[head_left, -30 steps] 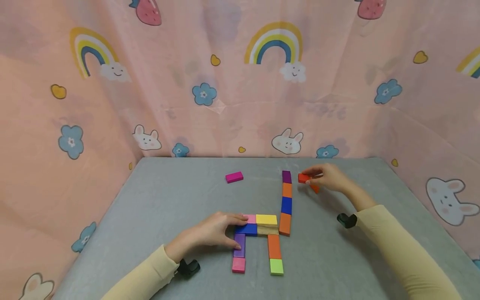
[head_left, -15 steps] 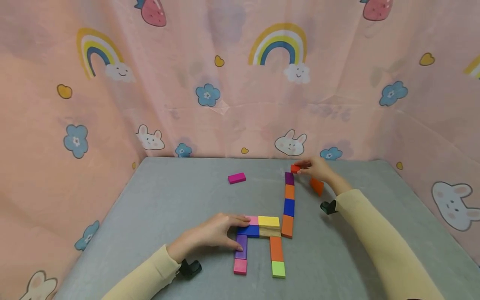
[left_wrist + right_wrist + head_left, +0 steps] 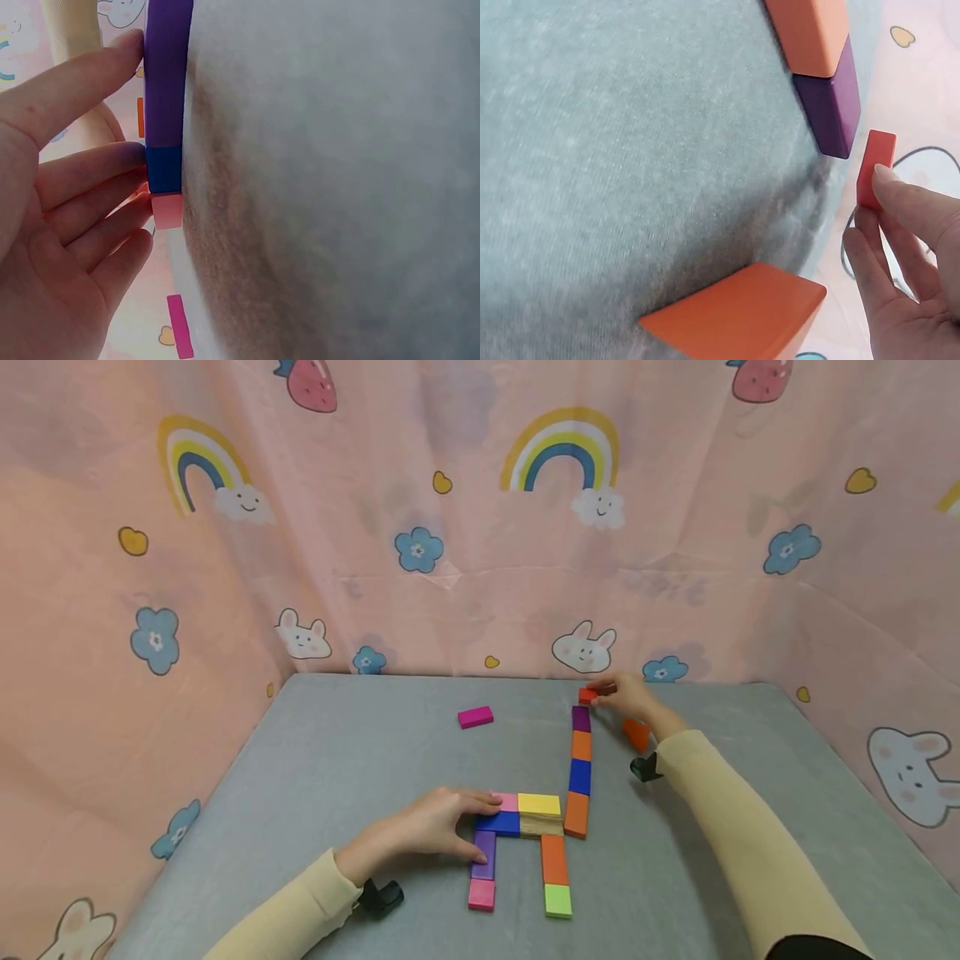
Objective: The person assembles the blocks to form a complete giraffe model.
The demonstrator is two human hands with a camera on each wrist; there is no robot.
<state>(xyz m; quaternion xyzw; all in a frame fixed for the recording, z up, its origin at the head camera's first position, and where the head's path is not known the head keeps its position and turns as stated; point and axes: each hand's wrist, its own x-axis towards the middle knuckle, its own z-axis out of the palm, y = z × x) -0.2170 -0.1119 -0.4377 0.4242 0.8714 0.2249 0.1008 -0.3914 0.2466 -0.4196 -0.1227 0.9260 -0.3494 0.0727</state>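
Note:
My right hand (image 3: 630, 697) pinches a small red block (image 3: 876, 166) between thumb and fingertips. It is just beyond the far end of a row of blocks, next to the purple block (image 3: 835, 109). My left hand (image 3: 424, 823) rests its fingertips at the pink block (image 3: 507, 802) and the blue block (image 3: 501, 823), with its thumb at the violet block (image 3: 165, 75). Joined to these are a yellow block (image 3: 538, 803) over bare wood, an orange block (image 3: 553, 858), a lime block (image 3: 558, 900) and a rose block (image 3: 482, 894).
Below my right wrist lies an orange wedge-shaped block (image 3: 742, 311). A magenta block (image 3: 476, 717) lies alone toward the back of the grey table (image 3: 360, 727). Behind the table hangs a pink patterned curtain (image 3: 465, 593).
My right hand has carried the red block leftward and back, from beside the row to its far end. The orange wedge is uncovered more. My left hand stays at the same blocks.

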